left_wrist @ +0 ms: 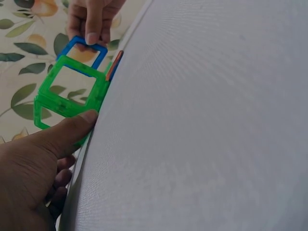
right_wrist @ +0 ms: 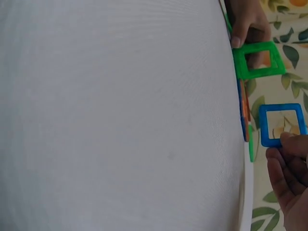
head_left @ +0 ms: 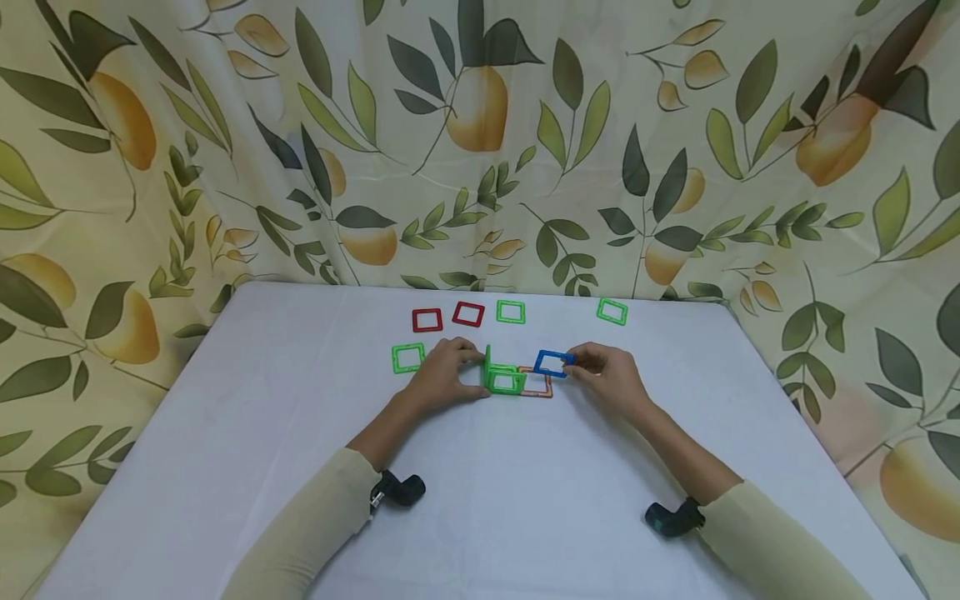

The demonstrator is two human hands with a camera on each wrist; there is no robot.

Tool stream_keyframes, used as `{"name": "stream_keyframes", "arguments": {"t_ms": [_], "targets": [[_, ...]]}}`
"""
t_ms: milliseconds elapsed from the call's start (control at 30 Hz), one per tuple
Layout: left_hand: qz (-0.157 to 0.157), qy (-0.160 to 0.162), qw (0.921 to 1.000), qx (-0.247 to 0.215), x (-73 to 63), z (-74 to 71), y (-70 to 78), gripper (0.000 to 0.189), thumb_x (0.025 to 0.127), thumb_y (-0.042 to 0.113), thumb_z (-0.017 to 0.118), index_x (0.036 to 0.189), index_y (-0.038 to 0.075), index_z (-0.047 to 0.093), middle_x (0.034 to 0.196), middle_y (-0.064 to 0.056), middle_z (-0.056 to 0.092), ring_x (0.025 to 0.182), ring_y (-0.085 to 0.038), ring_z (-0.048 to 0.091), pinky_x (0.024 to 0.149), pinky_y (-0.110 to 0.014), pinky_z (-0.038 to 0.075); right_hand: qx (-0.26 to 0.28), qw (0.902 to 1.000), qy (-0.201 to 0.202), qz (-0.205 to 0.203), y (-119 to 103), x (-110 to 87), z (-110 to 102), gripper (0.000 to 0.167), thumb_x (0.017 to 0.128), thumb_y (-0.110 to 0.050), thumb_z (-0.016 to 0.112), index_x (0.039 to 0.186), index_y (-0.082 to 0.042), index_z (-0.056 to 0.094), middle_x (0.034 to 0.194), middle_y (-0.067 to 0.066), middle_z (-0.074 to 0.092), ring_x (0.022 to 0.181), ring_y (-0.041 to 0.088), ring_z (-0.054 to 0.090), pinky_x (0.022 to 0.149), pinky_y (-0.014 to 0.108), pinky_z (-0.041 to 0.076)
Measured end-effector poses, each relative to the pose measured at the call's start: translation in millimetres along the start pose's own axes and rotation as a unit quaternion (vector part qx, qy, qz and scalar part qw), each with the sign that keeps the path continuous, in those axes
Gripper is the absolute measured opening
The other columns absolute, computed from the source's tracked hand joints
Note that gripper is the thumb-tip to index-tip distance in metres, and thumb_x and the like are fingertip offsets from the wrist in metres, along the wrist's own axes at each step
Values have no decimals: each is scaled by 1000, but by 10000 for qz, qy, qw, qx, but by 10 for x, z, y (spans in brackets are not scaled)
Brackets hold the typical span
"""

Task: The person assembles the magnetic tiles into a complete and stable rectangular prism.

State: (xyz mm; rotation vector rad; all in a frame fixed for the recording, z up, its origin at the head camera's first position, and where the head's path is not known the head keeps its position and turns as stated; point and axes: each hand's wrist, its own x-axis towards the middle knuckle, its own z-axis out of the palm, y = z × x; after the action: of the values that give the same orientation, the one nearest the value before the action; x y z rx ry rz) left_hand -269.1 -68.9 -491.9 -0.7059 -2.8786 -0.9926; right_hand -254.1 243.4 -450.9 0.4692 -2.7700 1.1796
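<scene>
My left hand (head_left: 442, 377) grips the left side of a few joined green square frame tiles (head_left: 507, 382), its thumb at their lower front corner in the left wrist view. Some of these magnetic-style tiles stand upright. An orange square tile (head_left: 550, 388) lies flat against their right side. My right hand (head_left: 609, 377) pinches a blue square frame tile (right_wrist: 262, 126) between thumb and fingers. That blue tile is raised above the table and tilted, overlapping the far edge of the orange tile in the head view; the right wrist view shows it apart from the green tiles.
Behind the hands, two red square tiles (head_left: 427, 320) and a green tile (head_left: 511, 312) lie in a row, with another green tile (head_left: 612, 312) farther right. One more green tile (head_left: 408, 358) is beside my left hand. A patterned curtain (head_left: 480, 183) hangs behind the white table (head_left: 480, 500).
</scene>
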Motion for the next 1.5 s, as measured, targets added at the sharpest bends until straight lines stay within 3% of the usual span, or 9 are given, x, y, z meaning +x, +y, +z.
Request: {"name": "stream_keyframes", "arguments": {"t_ms": [433,867,1500], "targets": [[34,36,10000,58,-1,7,-2,60,82,37,92,133,12,73,132,-3,62,123,-24,52,99,-39,48,103,9985,-458,-266,-20,-92,2,17,92,-1,80,109,-1,77,102,8,77,90,23,72,79,27,57],[-59,13,10000,77,-14,3,19,60,82,35,92,134,12,73,133,-3,61,123,-24,51,100,-39,48,399,9959,-776,-248,6,-107,42,18,91,-2,81,109,-3,78,102,5,77,92,21,70,82,30,58],[-117,2,9999,76,-13,-1,35,64,82,37,92,137,14,70,135,-2,63,124,-23,52,101,-39,48,410,9949,-877,-286,8,-98,95,28,87,-2,85,114,-1,76,101,5,75,92,22,68,82,29,58]]}}
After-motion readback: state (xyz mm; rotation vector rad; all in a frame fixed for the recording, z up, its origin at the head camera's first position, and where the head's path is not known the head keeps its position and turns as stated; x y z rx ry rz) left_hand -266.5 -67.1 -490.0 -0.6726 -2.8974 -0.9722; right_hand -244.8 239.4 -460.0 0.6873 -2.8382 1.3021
